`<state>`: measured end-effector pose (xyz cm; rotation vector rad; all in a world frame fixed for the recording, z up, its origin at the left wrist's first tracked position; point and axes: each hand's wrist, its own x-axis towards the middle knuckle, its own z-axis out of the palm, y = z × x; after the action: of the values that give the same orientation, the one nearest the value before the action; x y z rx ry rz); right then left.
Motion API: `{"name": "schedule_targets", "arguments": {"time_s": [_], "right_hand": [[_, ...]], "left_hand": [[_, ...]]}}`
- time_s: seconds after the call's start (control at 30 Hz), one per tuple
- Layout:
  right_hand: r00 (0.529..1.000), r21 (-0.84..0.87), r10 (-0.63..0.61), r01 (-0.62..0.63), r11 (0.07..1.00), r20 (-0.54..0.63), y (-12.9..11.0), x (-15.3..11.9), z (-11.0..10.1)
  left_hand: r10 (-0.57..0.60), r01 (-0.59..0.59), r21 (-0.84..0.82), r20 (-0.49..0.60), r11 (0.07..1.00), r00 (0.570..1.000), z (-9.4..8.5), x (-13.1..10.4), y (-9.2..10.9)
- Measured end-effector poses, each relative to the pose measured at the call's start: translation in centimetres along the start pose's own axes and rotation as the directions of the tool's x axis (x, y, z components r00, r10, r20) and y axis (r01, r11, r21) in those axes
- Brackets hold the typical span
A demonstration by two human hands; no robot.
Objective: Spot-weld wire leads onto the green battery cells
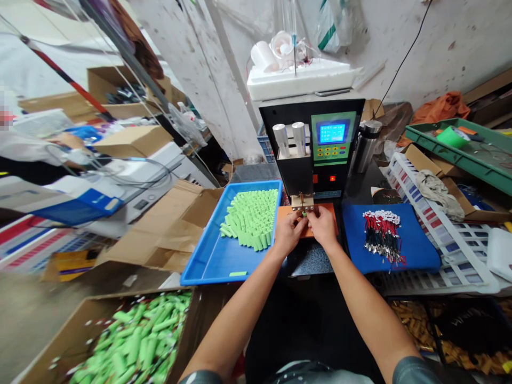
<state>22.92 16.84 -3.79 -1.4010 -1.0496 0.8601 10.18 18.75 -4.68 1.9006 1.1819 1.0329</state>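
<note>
Both my hands work at the foot of a black spot-welding machine with a lit display. The fingers of my left hand are closed around a small green cylindrical battery cell, just under the machine's electrode tips. From the other side my right hand pinches close to the cell's end; what lies between its fingertips is too small to make out. Beneath the hands is an orange plate. To the left, a blue tray carries many green cells.
Red and black wire leads with white connectors lie on a blue cloth at right, beside a white plastic crate. A carton of green wired cells stands lower left. A steel flask stands behind.
</note>
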Motion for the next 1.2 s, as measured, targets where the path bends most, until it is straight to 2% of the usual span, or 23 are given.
{"name": "schedule_targets", "arguments": {"time_s": [0.33,0.5,0.6,0.7,0.8,0.9,0.97,1.03,1.1,1.2], "right_hand": [[0.999,0.015,-0.032,0.032,0.999,-0.011,0.9,0.2,0.0],[0.998,0.130,0.023,-0.031,0.991,0.064,0.3,-0.3,-0.3],[0.993,0.195,0.045,-0.066,0.979,0.113,0.2,-1.0,-1.4],[0.998,0.137,0.029,-0.037,0.990,0.059,0.9,-1.2,-4.5],[0.996,-0.146,-0.037,0.025,0.989,-0.079,2.1,-0.5,-9.7],[0.970,-0.541,-0.159,0.035,0.840,-0.183,3.2,0.5,-16.0],[0.949,-0.675,-0.201,-0.016,0.738,-0.242,3.7,0.7,-19.9],[0.933,-0.734,-0.196,-0.095,0.672,-0.300,4.2,0.4,-22.7],[0.932,-0.750,-0.164,-0.148,0.644,-0.324,4.6,-0.1,-24.3],[0.951,-0.754,-0.131,-0.132,0.643,-0.279,5.0,-0.8,-24.4]], "left_hand": [[-0.057,0.057,0.034,-0.013,0.998,0.998,0.2,-0.2,0.1],[-0.077,0.077,0.018,-0.013,0.997,0.997,0.2,-0.2,0.5],[-0.101,0.101,0.008,-0.009,0.995,0.995,0.2,-0.3,0.8],[-0.137,0.137,0.014,-0.002,0.991,0.991,0.1,-0.5,1.5],[-0.124,0.124,0.037,0.013,0.992,0.992,-0.4,-0.7,2.5],[-0.100,0.099,0.021,0.071,0.995,0.992,-1.2,-1.0,3.7],[-0.084,0.083,0.021,0.109,0.996,0.990,-1.9,-1.5,4.3],[-0.071,0.065,0.052,0.118,0.997,0.991,-2.6,-2.3,4.7],[-0.064,0.056,0.085,0.094,0.995,0.994,-3.4,-3.3,4.6],[-0.066,0.065,0.100,0.007,0.993,0.998,-4.3,-5.0,3.9]]}}
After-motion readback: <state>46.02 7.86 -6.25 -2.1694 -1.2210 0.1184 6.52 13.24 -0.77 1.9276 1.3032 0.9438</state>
